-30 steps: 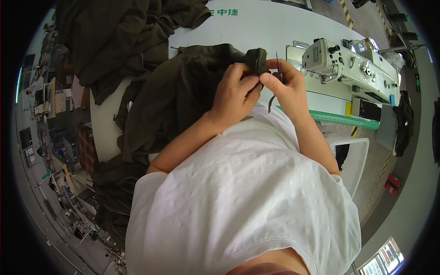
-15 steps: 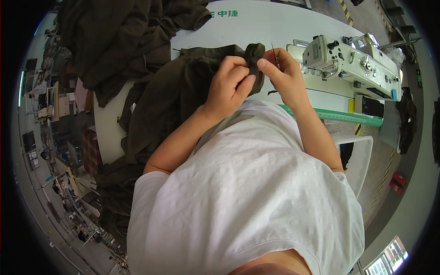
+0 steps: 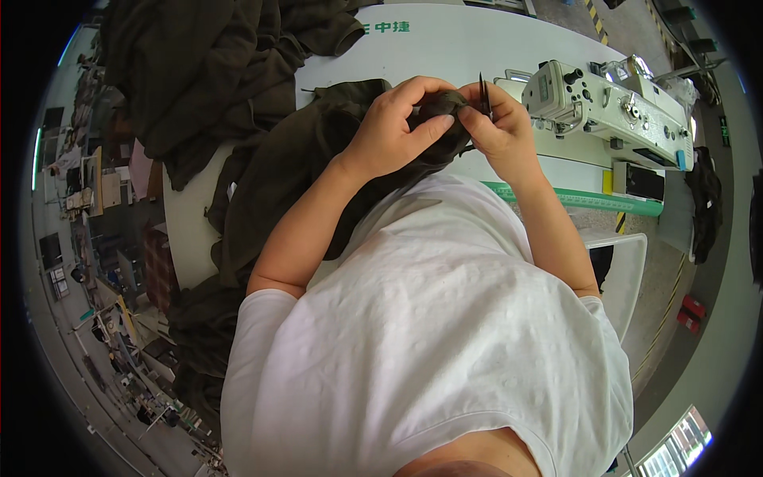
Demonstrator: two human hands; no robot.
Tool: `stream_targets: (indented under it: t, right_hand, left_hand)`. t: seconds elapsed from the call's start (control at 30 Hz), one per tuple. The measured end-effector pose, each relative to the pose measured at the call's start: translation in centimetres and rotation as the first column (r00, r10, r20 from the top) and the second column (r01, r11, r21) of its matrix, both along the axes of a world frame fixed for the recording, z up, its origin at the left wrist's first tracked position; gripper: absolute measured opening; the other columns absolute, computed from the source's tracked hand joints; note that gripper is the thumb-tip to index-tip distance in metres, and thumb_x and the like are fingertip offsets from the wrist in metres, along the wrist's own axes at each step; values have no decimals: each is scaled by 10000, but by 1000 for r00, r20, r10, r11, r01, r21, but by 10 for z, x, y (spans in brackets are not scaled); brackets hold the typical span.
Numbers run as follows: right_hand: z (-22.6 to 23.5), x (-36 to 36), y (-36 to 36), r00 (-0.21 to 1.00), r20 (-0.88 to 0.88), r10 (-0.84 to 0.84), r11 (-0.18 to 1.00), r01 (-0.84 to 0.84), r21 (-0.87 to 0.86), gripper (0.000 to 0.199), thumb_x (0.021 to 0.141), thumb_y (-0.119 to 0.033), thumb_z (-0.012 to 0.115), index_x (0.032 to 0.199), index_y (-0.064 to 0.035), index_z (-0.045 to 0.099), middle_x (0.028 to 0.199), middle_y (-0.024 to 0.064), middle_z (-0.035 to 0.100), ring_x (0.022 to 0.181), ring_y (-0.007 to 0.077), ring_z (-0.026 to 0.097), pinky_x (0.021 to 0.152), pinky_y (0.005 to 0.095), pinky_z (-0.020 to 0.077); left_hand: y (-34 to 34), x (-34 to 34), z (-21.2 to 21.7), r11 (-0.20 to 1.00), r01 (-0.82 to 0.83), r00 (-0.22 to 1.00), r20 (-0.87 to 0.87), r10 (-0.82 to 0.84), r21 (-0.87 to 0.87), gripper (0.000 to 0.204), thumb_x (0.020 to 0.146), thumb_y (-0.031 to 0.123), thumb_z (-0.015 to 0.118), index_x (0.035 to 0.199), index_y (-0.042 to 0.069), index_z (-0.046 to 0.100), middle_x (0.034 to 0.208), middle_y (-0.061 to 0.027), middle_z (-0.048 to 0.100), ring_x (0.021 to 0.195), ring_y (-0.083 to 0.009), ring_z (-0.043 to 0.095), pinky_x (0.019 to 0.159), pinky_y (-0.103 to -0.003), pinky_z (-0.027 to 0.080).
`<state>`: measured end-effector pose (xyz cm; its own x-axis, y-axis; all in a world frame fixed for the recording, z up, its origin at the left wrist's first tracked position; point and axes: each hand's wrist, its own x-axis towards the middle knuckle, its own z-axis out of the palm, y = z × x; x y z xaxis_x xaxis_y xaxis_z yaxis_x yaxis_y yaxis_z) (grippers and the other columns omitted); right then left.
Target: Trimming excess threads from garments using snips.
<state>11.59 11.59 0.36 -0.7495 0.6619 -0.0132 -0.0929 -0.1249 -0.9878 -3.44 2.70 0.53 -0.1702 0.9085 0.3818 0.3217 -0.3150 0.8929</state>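
Observation:
Both my hands are raised in front of my chest over the white table (image 3: 445,44). My left hand (image 3: 397,127) grips a bunched part of a dark olive garment (image 3: 278,175) that hangs down over the table edge toward my lap. My right hand (image 3: 497,127) pinches the same bunch of fabric and also holds small dark thread snips (image 3: 482,86), whose tips point upward. The two hands touch each other at the fabric.
A white industrial sewing machine (image 3: 612,107) stands to my right on the table. A heap of dark olive garments (image 3: 207,71) lies at the table's far left. More dark cloth (image 3: 199,334) hangs below the table. Workshop clutter lines the left edge.
Both hands have shifted slightly left with the fabric and closed more tightly together. The bunch of cloth is now more covered by my left fingers.

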Motion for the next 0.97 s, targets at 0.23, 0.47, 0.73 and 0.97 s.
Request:
stream_targets:
  t: [0.23, 0.47, 0.73, 0.97]
  right_hand:
    - [13, -9, -4, 999, 19, -30, 971, 24, 239, 161, 829, -30, 604, 987, -9, 581, 842, -16, 582, 705, 28, 478, 605, 180, 389]
    - [8, -19, -3, 997, -35, 66, 988, -60, 142, 177, 838, -23, 570, 1013, -5, 589, 791, -28, 550, 664, 28, 466, 562, 180, 373]
    - [17, -22, 16, 982, -44, 184, 957, -189, -219, 211, 797, -28, 583, 1005, 4, 602, 745, -25, 555, 569, 21, 403, 472, 189, 285]
    - [5, -64, 13, 975, 165, -148, 936, 84, 342, 289, 767, -45, 585, 1055, -38, 614, 810, -1, 582, 574, 84, 476, 520, 244, 401]
  left_hand:
    - [-3, -17, 15, 988, -121, 992, -52, 117, -100, 131, 832, 82, 655, 911, 7, 583, 816, -29, 623, 686, -116, 556, 594, -252, 450]
    - [1, -30, 21, 948, 66, 946, 321, 39, -312, 147, 899, 166, 617, 852, 27, 610, 810, 30, 615, 710, -58, 530, 616, -227, 432]
    - [7, -45, 27, 919, 316, 726, 684, -73, -237, 135, 922, 162, 575, 899, 36, 618, 843, 12, 612, 772, -35, 531, 718, -191, 434]
    - [19, -62, 27, 984, 125, 919, 389, -66, -130, 68, 905, 101, 584, 930, 45, 613, 872, 4, 622, 801, -50, 559, 743, -193, 444]
